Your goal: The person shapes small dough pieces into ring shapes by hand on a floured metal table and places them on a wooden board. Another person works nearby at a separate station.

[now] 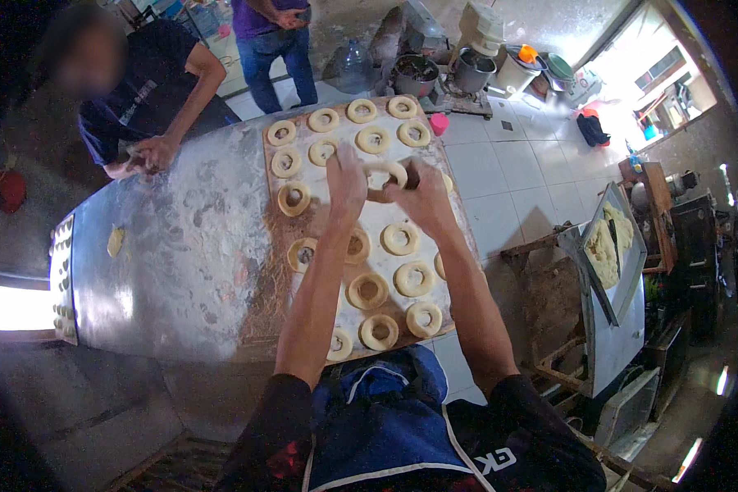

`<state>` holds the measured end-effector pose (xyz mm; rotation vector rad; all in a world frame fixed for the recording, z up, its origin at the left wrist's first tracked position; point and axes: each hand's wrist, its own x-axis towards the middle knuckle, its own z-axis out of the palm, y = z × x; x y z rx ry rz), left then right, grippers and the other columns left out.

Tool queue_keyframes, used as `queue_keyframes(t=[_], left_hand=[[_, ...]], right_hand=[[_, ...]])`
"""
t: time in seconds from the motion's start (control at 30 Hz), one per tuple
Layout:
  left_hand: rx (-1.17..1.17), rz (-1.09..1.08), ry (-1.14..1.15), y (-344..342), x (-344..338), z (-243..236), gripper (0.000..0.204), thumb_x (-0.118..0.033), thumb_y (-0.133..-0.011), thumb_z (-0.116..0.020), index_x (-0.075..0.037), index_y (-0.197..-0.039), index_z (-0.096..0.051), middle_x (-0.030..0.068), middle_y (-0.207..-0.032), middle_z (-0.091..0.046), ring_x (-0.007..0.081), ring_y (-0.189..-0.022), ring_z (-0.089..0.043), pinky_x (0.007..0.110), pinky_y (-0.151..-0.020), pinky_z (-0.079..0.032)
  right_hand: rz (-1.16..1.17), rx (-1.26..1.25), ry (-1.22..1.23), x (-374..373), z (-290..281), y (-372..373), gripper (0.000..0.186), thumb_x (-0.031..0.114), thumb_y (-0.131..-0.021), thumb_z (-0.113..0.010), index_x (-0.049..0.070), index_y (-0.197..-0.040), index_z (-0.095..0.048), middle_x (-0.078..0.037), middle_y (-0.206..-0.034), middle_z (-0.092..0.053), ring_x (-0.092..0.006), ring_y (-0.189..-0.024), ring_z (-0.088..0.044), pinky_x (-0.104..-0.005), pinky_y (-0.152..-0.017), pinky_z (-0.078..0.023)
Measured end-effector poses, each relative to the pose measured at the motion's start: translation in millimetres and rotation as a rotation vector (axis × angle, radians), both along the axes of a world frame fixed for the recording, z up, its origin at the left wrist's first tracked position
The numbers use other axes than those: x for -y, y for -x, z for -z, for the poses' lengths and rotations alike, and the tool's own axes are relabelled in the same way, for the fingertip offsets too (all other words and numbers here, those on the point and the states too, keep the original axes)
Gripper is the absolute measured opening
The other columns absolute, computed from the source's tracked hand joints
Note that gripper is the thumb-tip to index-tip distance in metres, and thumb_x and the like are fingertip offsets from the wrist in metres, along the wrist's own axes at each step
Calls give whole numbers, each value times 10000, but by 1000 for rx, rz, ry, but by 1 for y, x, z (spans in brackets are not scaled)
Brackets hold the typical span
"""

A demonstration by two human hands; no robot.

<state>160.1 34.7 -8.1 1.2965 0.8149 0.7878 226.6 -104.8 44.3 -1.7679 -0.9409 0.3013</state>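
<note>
A ring of pale dough (pixel 385 172) is held up between my two hands over a floured wooden board (pixel 271 234) laid out with several other dough rings (pixel 400 239). My left hand (pixel 346 179) is closed at the ring's left side, and my right hand (pixel 414 195) grips it on the right, its fingers curled. The rings around my hands lie flat, some with wider holes than others. Part of the board and the rings under my forearms is hidden.
A steel table (pixel 164 271) dusted with flour extends left, with a small dough piece (pixel 116 240). A co-worker (pixel 148 98) leans at its far side; another person (pixel 272 49) stands behind. Buckets (pixel 476 70) and a pink cup (pixel 439 124) are beyond the board. A dough tray (pixel 590 275) stands right.
</note>
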Motion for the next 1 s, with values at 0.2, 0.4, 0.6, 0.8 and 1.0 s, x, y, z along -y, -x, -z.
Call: queue_keyframes(t=[0.2, 0.4, 0.6, 0.8, 1.0], left_hand=[[-867, 102, -524, -28, -11, 1, 252, -231, -851, -555, -30, -996, -600, 195, -912, -631, 386, -876, -615, 478, -784, -494], [-766, 273, -845, -8, -5, 23, 344, -323, -790, -638, -100, -1051, -633, 147, -985, -663, 327, -940, -622, 456, -833, -477], [-807, 239, -785, -28, -5, 24, 360, -324, -774, -695, -110, -1057, -633, 106, -1002, -663, 298, -977, -609, 442, -841, -472], [-489, 72, -681, 49, 28, 19, 274, -235, -805, -687, -41, -982, -609, 134, -983, -624, 308, -932, -604, 429, -837, -465], [-249, 177, -342, 145, 55, -7, 234, -164, -855, -648, -15, -1033, -620, 158, -980, -632, 267, -925, -620, 370, -820, -483]], right_hand=[[267, 465, 217, 9, 73, -27, 650, 234, -716, -786, -23, -1211, -452, -221, -953, -622, -369, -834, -625, -444, -696, -505], [290, 489, 385, 64, 102, -62, 490, 147, -773, -649, -65, -1186, -491, -276, -1099, -562, -446, -1012, -542, -484, -865, -444], [53, 736, 524, 46, 108, -107, 353, 172, -812, -594, -59, -1078, -576, -232, -1069, -596, -414, -1058, -529, -507, -890, -420], [94, 482, 695, 39, 87, -117, 283, 196, -725, -698, 9, -922, -620, -142, -902, -642, -344, -854, -618, -450, -788, -476], [12, 153, 249, 42, 52, -28, 310, 110, -699, -790, 11, -945, -630, -84, -808, -665, -170, -693, -611, -305, -644, -495]])
